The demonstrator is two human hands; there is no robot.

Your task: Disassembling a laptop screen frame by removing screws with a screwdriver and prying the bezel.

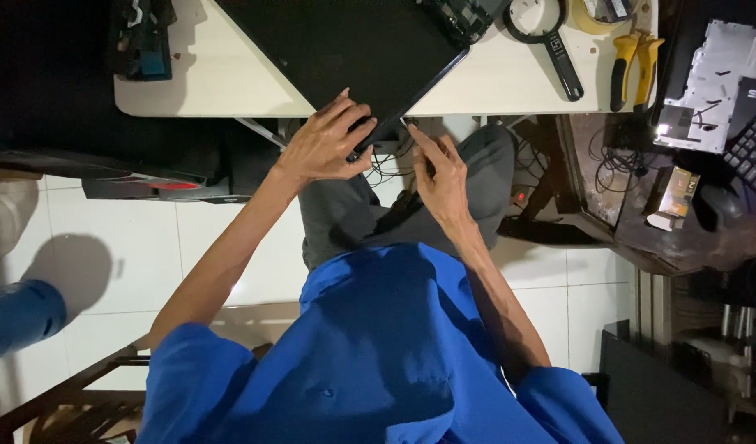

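Both hands, left hand [324, 141] & right hand [440, 174], at black laptop [353, 41] corner.

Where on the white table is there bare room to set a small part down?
The white table is bare between the dark parts at its left end and the black laptop. A narrower strip lies between the laptop and the magnifier. The right end, around the yellow pliers, is crowded.

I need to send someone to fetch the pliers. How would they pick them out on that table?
Start at the pale table and follow its far edge to the right-hand end. Just right of the black-handled magnifying glass lie the pliers, handles pointing toward the seated person. They are the only tool there with yellow grips.
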